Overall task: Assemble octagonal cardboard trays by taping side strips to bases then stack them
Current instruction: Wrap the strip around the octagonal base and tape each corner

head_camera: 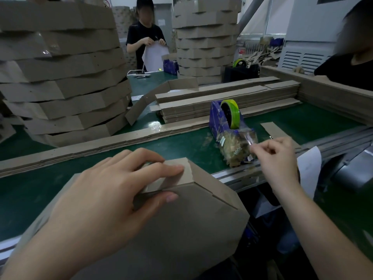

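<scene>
Left hand (113, 190) lies flat on the cardboard tray (181, 229), fingers straight on the folded side strip and thumb against the wall below, pressing it down. The tray sits on the green table (181, 142), in front of the tape dispenser (224, 116) and to its left. Right hand (276, 158) is at the dispenser's near end, fingertips pinching the clear tape (249, 138). Flat side strips (222, 98) are piled just behind the dispenser, and a tall stack of finished trays (66, 77) stands well to its left.
</scene>
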